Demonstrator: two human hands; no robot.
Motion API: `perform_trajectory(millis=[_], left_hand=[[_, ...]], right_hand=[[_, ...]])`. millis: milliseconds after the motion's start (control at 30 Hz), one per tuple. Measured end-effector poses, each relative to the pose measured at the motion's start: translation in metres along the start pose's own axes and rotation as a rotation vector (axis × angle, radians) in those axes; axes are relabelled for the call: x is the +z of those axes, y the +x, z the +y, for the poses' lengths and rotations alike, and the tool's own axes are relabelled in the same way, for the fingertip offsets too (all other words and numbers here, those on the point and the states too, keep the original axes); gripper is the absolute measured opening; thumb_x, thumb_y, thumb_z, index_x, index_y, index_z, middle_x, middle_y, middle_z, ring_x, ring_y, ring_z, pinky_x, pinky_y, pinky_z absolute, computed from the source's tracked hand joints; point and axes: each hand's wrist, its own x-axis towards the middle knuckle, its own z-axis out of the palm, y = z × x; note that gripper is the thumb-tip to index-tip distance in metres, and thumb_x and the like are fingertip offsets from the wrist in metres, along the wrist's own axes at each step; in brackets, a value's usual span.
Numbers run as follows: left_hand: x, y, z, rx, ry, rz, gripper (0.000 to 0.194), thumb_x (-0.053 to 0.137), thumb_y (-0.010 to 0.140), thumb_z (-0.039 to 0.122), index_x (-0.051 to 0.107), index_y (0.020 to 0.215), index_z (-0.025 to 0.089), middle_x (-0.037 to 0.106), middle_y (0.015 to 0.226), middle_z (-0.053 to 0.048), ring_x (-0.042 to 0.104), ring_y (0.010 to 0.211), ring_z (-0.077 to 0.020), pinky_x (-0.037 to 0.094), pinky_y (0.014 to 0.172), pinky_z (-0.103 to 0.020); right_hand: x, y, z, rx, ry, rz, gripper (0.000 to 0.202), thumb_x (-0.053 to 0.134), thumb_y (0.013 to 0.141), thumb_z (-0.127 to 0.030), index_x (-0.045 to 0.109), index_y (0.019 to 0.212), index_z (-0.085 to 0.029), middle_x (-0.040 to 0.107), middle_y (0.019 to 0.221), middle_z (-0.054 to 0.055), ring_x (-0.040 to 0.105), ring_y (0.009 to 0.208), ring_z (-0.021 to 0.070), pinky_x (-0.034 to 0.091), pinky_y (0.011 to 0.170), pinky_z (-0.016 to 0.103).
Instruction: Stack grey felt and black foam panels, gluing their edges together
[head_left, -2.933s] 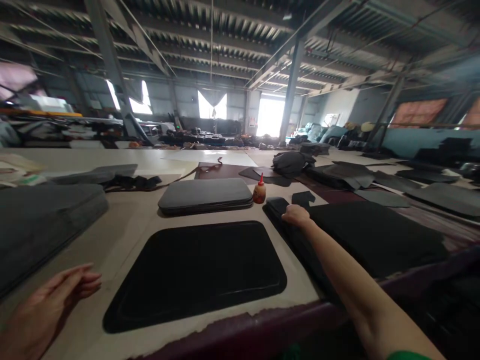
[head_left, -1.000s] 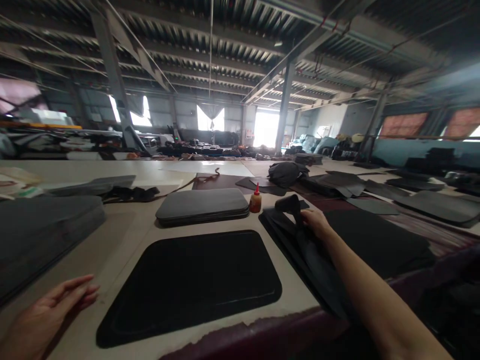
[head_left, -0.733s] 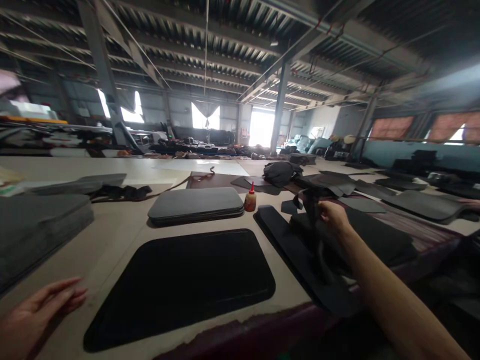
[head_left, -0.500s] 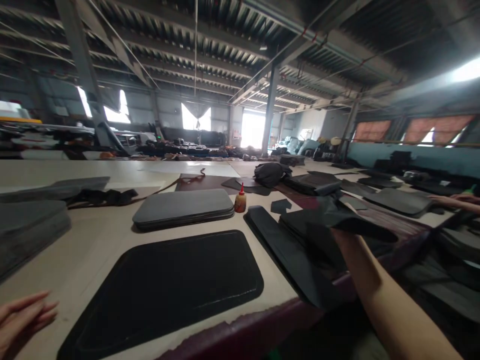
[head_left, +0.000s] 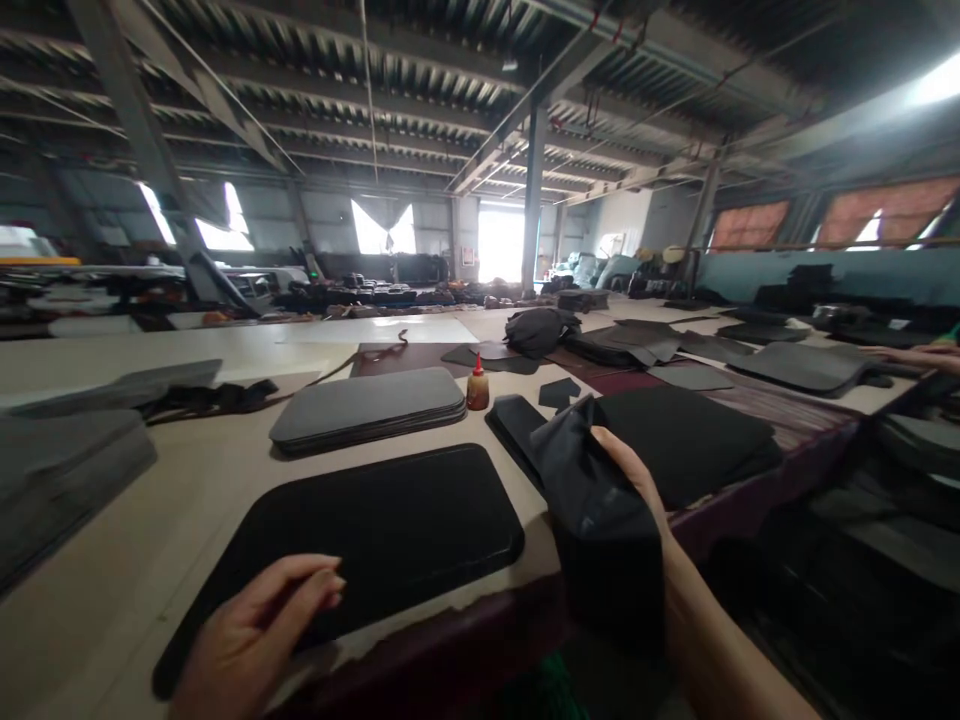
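Note:
Gripped near its upper end, a folded dark fabric piece (head_left: pixel 581 480) is in my right hand (head_left: pixel 626 460) and hangs past the table's front edge. A black rounded panel (head_left: pixel 397 530) with a line along its border lies flat on the table. Over its near left part is my left hand (head_left: pixel 262 620), the fingers curled and the fingertips close to the thumb, with nothing visible in them. Right of the panel rests a long dark strip (head_left: pixel 514 425), partly covered by the held fabric. A pile of black fabric sheets (head_left: pixel 690 435) lies beyond my right hand.
Behind the panel sits a stack of grey rounded panels (head_left: pixel 367 408), beside a small bottle (head_left: pixel 478 390) with a red nozzle. Grey sheets (head_left: pixel 67 490) are piled at the left. Another person's arm (head_left: pixel 915 358) reaches in at the far right, near a grey panel (head_left: pixel 799 368).
My right hand has drawn the dark fabric leftward and nearer, off the black pile. My left hand has moved right over the panel, its fingers now more curled.

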Motion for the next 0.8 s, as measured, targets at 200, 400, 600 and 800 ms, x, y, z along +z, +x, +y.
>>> perform_trajectory(millis=[200,400,600,800], left_hand=[[0.056,-0.053,0.068,0.061,-0.418,-0.305,0.040,0.066,0.081,0.064,0.072,0.095,0.027,0.071,0.091,-0.006,0.069,0.086,-0.0247,0.058,0.078,-0.031],[0.074,-0.070,0.091,0.029,-0.571,-0.525,0.060,0.073,0.080,0.057,0.053,0.131,0.030,0.066,0.114,-0.007,0.063,0.103,-0.0244,0.052,0.088,-0.033],[0.082,-0.070,0.105,-0.242,-0.684,-0.407,0.035,0.075,0.081,0.044,0.068,0.105,0.019,0.069,0.089,-0.005,0.065,0.084,-0.0194,0.050,0.072,-0.025],[0.068,-0.053,0.101,-0.501,-1.228,-0.072,0.021,0.072,0.087,0.029,0.068,0.098,0.011,0.072,0.084,-0.009,0.068,0.067,-0.0168,0.056,0.062,-0.025]], right_hand=[[0.043,-0.066,-0.036,-0.200,-0.403,-0.324,0.019,0.058,0.092,-0.037,0.061,0.081,-0.022,0.056,0.066,-0.002,0.051,0.056,0.0129,0.038,0.053,0.023],[0.066,-0.107,-0.036,-0.594,-0.855,-0.846,0.018,0.048,0.094,-0.012,0.063,0.097,-0.022,0.067,0.081,0.002,0.059,0.065,0.0141,0.038,0.057,0.026],[0.083,-0.120,-0.032,-0.704,-0.811,-0.915,0.017,0.050,0.094,-0.013,0.065,0.095,-0.020,0.066,0.078,0.002,0.060,0.063,0.0152,0.045,0.057,0.025],[0.059,-0.123,-0.028,-0.439,-0.525,-0.498,0.038,0.057,0.097,-0.036,0.059,0.134,-0.029,0.064,0.129,0.009,0.064,0.113,0.0246,0.056,0.090,0.028]])
